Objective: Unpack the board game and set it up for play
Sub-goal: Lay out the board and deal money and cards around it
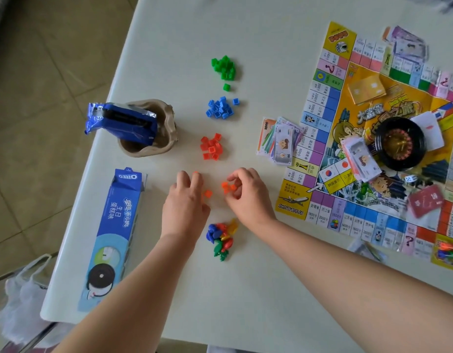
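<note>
The game board [373, 149] lies unfolded at the right of the white table [195, 34]. Left of it sit sorted heaps of small plastic houses: green [224, 67], blue [220, 108] and red [211, 146]. Below these, my right hand [246, 192] pinches a few orange houses [226, 186]. My left hand [186, 202] rests fingers-down on the table beside another orange house [208, 193]. A pile of mixed coloured pawns [221, 236] lies between my wrists. On the board stand a black roulette wheel [398, 146] and stacks of cards [365, 89].
Play money [279, 141] is stacked at the board's left edge, more notes [406, 44] at its top. A blue Oreo box [118, 233] lies near the table's left edge. An opened blue cookie packet [121, 123] stands in a brown pulp holder [156, 146].
</note>
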